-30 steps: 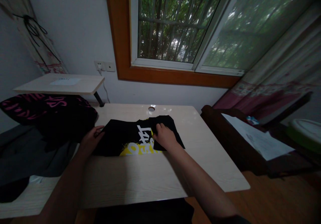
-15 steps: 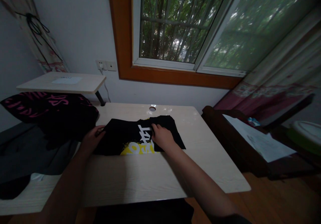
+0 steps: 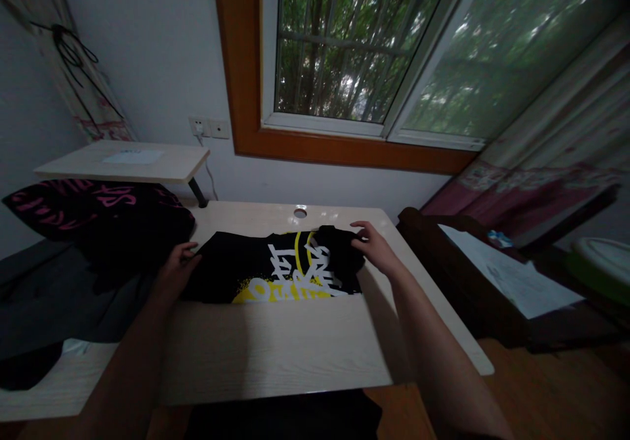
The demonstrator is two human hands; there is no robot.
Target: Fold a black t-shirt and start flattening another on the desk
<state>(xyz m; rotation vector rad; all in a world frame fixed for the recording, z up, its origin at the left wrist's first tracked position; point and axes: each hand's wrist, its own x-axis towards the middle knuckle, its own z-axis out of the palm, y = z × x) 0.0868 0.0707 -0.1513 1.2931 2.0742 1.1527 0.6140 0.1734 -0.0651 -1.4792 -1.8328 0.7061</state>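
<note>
A folded black T-shirt [image 3: 231,263] with white lettering and a yellow print lies lengthwise on the pale wooden desk [image 3: 275,354]. My left hand [image 3: 178,269] is at its left edge, fingers bent, with dark cloth between them. At the opposite end, my right hand [image 3: 377,249] grips the upper right part of the shirt between thumb and fingers. The cloth near that hand is bunched and slightly raised, and more of the lettering shows in the middle.
Left of the shirt lies a pile of dark clothes [image 3: 132,230], one with pink lettering, partly under a small raised shelf [image 3: 172,164]. A round cable hole [image 3: 300,213] is near the desk's back edge. Dark brown furniture with a white sheet [image 3: 502,272] stands at the right.
My right hand has moved right with the shirt's folded-over end, uncovering more white lettering and a yellow ring. My left hand has shifted slightly left at the shirt's edge.
</note>
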